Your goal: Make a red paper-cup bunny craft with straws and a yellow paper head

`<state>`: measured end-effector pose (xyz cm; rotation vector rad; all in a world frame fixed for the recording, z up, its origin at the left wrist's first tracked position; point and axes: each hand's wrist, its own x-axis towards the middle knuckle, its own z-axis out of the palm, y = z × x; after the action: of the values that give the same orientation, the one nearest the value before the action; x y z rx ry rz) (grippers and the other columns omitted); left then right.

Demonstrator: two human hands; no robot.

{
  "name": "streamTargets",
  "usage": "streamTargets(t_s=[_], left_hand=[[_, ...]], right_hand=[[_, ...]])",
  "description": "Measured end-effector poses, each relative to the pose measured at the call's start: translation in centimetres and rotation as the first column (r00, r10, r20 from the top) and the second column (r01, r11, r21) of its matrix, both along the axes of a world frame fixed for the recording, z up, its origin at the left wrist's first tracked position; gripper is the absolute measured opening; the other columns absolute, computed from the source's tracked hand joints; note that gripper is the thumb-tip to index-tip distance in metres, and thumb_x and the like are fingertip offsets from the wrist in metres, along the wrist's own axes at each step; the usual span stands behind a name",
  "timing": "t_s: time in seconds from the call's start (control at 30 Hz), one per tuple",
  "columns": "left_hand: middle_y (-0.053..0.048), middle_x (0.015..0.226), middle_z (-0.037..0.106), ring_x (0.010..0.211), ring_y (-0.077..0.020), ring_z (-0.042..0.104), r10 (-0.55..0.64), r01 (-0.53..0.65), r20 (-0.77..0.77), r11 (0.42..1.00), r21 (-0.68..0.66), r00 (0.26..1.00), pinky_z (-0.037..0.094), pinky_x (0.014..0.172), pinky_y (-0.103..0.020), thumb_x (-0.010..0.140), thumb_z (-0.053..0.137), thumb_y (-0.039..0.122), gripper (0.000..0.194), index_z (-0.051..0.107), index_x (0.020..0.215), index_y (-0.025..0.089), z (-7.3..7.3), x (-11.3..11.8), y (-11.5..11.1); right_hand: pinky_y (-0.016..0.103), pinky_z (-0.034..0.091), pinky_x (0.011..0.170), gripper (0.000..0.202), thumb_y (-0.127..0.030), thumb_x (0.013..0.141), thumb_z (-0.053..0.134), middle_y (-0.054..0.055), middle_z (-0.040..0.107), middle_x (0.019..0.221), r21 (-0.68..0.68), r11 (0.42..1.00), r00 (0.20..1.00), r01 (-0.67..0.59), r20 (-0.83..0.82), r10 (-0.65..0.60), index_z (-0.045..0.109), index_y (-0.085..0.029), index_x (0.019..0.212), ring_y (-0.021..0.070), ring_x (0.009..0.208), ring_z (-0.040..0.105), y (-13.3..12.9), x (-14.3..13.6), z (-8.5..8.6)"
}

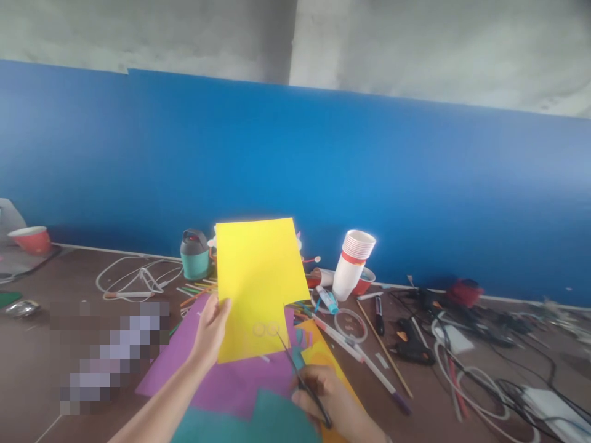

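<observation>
A yellow sheet of paper (256,271) is held up by its left edge in my left hand (213,329), thumb in front. Two small circles are drawn side by side near its lower edge, and its lower right corner has a notch cut out. My right hand (323,394) grips a pair of scissors (295,366), whose blades point up at the sheet beside the right circle. Whether the blades touch the paper I cannot tell. Beneath lie a purple sheet (221,384), a teal sheet (272,415) and an orange-yellow sheet (323,351).
Behind the sheet stand a teal-and-grey container (194,255) and a leaning stack of paper cups (353,264). Markers (383,381), a wooden stick (385,347), a glue gun (413,341) and tangled cables (462,387) lie right. A white cable (138,277) coils left. A blue partition (295,154) borders the table.
</observation>
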<state>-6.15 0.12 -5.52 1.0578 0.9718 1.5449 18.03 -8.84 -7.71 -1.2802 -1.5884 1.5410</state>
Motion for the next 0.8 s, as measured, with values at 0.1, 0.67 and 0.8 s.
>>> streamTargets(t_s=[0.1, 0.67, 0.8], left_hand=[[-0.011, 0.120, 0.067, 0.110, -0.0305, 0.061, 0.014, -0.014, -0.001, 1.000, -0.012, 1.000, 0.049, 0.089, -0.038, 0.077, 0.067, 0.050, 0.055, 0.055, 0.121, 0.020, -0.01, 0.06, -0.03], [-0.011, 0.117, 0.068, 0.108, -0.0306, 0.062, 0.033, -0.032, -0.030, 0.999, 0.015, 0.999, 0.048, 0.090, -0.039, 0.077, 0.066, 0.050, 0.054, 0.057, 0.120, 0.019, 0.01, 0.17, -0.09], [-0.011, 0.117, 0.068, 0.108, -0.0308, 0.062, 0.028, -0.028, -0.028, 1.000, 0.011, 0.999, 0.049, 0.087, -0.037, 0.076, 0.066, 0.052, 0.054, 0.057, 0.119, 0.019, 0.13, 0.19, -0.08]], right_hand=[[0.017, 0.028, 0.033, 0.042, -0.059, 0.069, 0.067, -0.010, 0.042, 0.045, -0.010, 1.000, 1.000, 0.002, -0.007, -0.002, 0.055, -0.019, 0.069, 0.0052, 0.033, 0.037, 0.03, -0.08, 0.12], [0.017, 0.028, 0.032, 0.039, -0.057, 0.070, 0.065, -0.010, 0.040, 0.042, -0.010, 1.000, 1.000, 0.004, 0.030, -0.004, 0.055, -0.019, 0.068, 0.0055, 0.032, 0.038, -0.08, -0.34, 0.82], [0.017, 0.029, 0.031, 0.037, -0.054, 0.071, 0.066, -0.010, 0.042, 0.043, -0.029, 1.000, 1.000, 0.013, 0.006, -0.013, 0.058, -0.018, 0.072, 0.0055, 0.032, 0.038, 0.07, -0.16, 0.21]])
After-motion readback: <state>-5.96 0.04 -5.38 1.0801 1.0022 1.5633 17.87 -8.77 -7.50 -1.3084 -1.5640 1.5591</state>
